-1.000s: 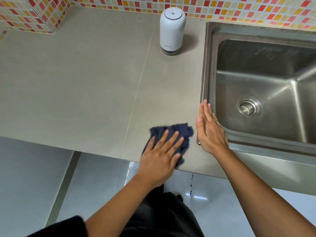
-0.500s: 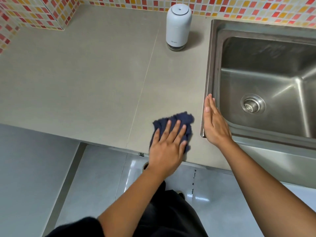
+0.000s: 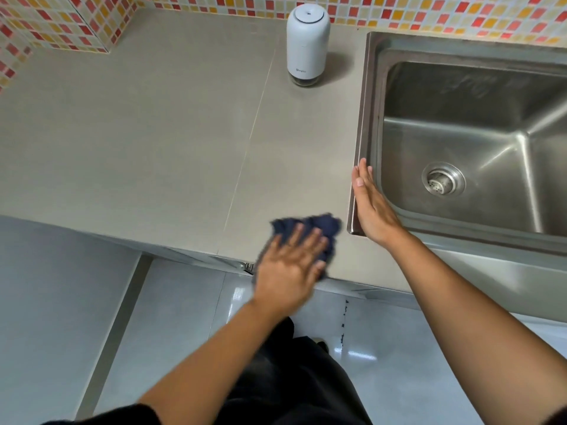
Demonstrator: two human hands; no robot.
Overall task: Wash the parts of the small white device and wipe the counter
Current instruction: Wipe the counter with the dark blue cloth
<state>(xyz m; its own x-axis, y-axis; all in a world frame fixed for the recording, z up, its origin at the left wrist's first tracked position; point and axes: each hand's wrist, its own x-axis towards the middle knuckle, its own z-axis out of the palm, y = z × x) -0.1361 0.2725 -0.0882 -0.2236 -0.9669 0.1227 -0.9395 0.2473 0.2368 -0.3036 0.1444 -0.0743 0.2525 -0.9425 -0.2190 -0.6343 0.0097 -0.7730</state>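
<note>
- Left hand (image 3: 287, 271), its grip spread flat, presses a dark blue cloth (image 3: 319, 230) onto the counter (image 3: 153, 148) at its front edge, apparently to wipe.
- Just to its right, the right hand (image 3: 369, 207) stands on edge, fingers straight and together, holding nothing, against the sink (image 3: 372, 87) rim, maybe as a barrier.
- Far beyond both, the small white device (image 3: 307, 46) stands upright, assembled.
- Mosaic tile wall (image 3: 429, 13) behind; pale floor (image 3: 184, 317) below.
</note>
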